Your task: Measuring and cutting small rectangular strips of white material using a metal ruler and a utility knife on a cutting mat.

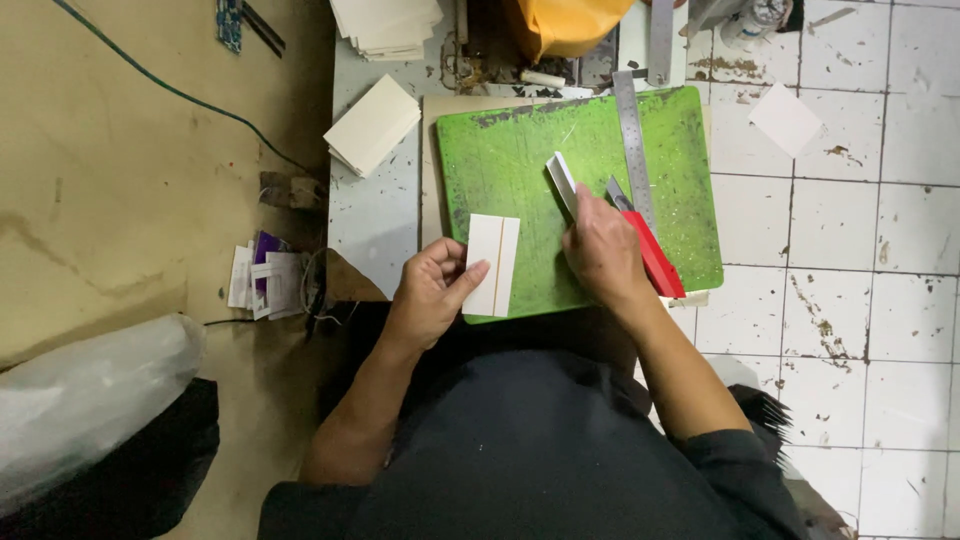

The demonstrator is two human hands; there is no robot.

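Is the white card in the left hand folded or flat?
Flat. The card lies spread on the green mat, both halves showing beside a centre line; the left hand pinches its edge.

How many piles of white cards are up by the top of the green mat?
2. One stack of white cards lies tilted just left of the green mat; another stack sits above it at the picture's top edge, partly cut off. More may be hidden.

Red knife handle (655, 262) partly under right hand (603, 250); orange bag (565, 22) cut off above.
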